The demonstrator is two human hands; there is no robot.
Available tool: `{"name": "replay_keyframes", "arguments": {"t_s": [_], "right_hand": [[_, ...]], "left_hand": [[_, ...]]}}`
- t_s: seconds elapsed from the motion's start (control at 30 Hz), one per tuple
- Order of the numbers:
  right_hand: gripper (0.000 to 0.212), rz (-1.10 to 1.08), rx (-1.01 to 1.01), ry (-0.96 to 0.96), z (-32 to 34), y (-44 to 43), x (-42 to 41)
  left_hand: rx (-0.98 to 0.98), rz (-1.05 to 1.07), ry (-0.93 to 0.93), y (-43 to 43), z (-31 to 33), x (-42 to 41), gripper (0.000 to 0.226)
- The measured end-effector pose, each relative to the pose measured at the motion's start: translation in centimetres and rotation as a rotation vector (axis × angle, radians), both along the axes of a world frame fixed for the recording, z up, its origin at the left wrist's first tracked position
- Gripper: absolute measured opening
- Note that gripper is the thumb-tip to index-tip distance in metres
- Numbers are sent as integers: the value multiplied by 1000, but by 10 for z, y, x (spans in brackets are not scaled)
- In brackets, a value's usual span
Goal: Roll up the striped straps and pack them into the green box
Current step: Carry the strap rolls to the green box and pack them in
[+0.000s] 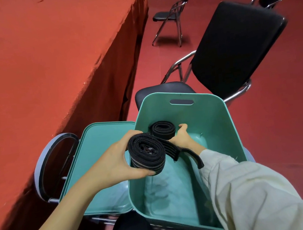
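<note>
Straps: two, both rolled. Clamped in left hand (pixel 112 162), first roll (pixel 146 154), fingers and thumb curled round it, just over green box (pixel 213 119). Beyond it, inside the box, second roll (pixel 163 130), gripped by right hand (pixel 181 137), fingers curled on its far side. One loose strap tail (pixel 194 156) trailing across right wrist. One green lid (pixel 98 155) lying left of left hand.
</note>
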State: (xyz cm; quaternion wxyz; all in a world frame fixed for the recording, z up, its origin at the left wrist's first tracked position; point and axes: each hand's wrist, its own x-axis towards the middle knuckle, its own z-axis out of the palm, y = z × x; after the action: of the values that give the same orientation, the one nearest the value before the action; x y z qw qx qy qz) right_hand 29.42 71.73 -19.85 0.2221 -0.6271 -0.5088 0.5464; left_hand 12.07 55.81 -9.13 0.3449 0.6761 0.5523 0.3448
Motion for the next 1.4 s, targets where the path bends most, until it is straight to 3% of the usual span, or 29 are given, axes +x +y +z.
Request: {"name": "replay_keyframes", "arguments": {"t_s": [0.1,0.2,0.23,0.3,0.37,0.5,0.6,0.77,0.87,0.97,1.17,1.4], "right_hand": [[88,-3,-87,44,17,6,7],[88,54,-108,-143,49,6,15],[76,109,-112,-219,65,4,18],[31,274,-38,-292,105,-6,24],[14,414,99,-257,135,-20,29],[66,774,217,-4,168,-59,51],[83,980,215,-9,174,-83,65],[107,827,264,-82,162,-94,69],[80,721,426,-93,151,-97,65],[55,665,461,-2,143,-100,67],[76,687,448,45,139,-103,75],[57,660,486,4,142,-106,74]], "left_hand": [[26,-10,-16,3,1,5,68],[32,-5,-7,4,3,9,64],[24,5,-3,4,4,11,63],[5,31,-8,6,6,15,63],[-6,58,-21,6,10,21,62],[39,134,-2,4,18,37,56],[95,139,19,1,23,51,52],[120,179,-7,-1,18,61,51],[160,160,0,-3,24,67,52],[145,67,52,-1,28,66,41],[72,3,168,11,9,44,61],[127,11,106,6,5,53,51]]}}
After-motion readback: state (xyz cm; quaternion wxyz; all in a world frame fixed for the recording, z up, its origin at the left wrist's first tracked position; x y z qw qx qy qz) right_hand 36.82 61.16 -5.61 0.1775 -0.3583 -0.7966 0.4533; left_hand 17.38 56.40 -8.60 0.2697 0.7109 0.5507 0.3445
